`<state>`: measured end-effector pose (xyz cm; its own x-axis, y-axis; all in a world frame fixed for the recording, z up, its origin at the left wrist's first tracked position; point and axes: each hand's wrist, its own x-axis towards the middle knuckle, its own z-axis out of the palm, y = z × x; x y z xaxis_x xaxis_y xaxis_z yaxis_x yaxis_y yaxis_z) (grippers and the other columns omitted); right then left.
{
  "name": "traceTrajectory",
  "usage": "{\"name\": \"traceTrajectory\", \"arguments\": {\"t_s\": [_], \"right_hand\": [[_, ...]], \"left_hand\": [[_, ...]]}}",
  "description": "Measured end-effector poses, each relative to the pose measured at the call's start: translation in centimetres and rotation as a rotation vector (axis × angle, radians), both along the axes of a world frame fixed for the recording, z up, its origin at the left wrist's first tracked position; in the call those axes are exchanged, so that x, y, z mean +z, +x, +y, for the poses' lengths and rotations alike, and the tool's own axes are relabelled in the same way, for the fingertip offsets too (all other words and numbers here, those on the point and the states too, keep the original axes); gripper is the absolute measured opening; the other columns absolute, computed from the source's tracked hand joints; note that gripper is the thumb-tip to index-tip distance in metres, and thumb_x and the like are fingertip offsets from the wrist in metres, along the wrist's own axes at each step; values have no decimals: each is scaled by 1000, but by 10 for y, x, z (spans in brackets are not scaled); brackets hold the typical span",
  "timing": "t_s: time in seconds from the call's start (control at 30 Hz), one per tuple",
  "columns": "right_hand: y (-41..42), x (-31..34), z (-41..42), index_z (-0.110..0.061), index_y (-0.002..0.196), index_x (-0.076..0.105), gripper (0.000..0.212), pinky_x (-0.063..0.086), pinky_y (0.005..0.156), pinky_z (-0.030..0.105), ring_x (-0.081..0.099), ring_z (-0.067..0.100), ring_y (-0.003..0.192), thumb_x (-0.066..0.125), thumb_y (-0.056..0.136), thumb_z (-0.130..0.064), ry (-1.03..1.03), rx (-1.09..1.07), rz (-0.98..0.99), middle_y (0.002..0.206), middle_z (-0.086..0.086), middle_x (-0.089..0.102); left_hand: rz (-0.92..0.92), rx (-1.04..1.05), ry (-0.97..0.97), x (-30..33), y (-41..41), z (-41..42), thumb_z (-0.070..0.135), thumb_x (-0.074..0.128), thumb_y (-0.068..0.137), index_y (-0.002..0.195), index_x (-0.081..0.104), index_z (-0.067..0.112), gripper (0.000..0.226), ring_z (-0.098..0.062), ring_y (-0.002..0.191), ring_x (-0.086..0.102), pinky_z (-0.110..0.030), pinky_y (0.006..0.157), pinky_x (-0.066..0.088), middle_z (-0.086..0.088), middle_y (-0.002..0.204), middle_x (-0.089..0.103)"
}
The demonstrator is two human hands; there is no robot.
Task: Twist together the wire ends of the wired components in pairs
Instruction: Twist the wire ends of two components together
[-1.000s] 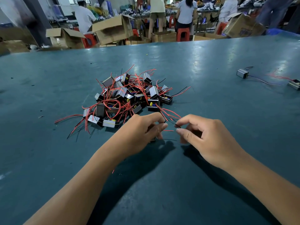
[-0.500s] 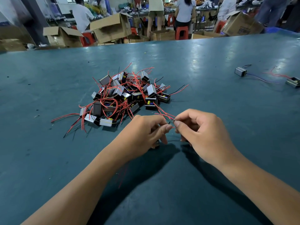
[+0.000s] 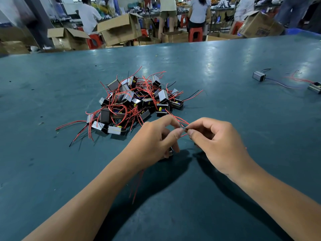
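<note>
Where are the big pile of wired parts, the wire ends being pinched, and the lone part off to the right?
pile of wired components (image 3: 135,101), head view, on a grey block mid-heap.
wire ends (image 3: 185,128), head view, where both hands' fingertips meet.
lone component (image 3: 258,76), head view, on its grey casing.

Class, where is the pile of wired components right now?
In the head view, the pile of wired components lies on the teal table, left of centre, just beyond the left hand.

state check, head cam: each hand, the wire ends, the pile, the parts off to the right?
left hand: pinching wire ends
right hand: pinching wire ends
wire ends: held between both hands' fingertips; twist too small to tell
pile of components: loose, tangled, on the table
two components at far right: lying apart from pile
</note>
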<state>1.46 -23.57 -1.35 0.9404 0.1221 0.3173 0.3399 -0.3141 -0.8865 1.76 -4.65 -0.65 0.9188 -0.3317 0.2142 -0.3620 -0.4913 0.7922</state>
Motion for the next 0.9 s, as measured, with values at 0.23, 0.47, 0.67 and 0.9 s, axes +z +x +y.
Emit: {"name": "traceTrajectory", "arguments": {"t_s": [0.23,0.47,0.67,0.9], "right_hand": [[-4,1,1,-30,78,72,16,35,49,17,45,3,50,70,87,-17,-132,9,-64,58,-6,62],[-5,3,1,-24,78,71,14,32,50,11,45,2,50,70,88,-15,-153,33,-70,57,-13,59],[-5,3,2,-23,78,70,14,34,52,9,48,1,51,70,88,-13,-176,33,-98,58,-17,59],[-4,7,-2,-26,75,68,17,35,51,7,50,0,51,70,88,-15,-214,50,-86,55,-20,58]], "left_hand": [[-85,-34,59,0,-2,-2,27,55,102,94,51,26,9,-13,43,57,-22,47,45,5,59,66],[-91,-24,125,2,-2,-2,16,52,101,91,50,22,12,-10,45,55,-20,47,45,7,60,65],[-131,32,196,1,-2,-8,13,55,96,89,49,23,14,-7,45,46,-30,54,44,8,53,56],[-150,-11,231,4,-3,-4,9,56,95,89,50,20,14,-9,46,45,-33,54,45,8,54,55]]}}
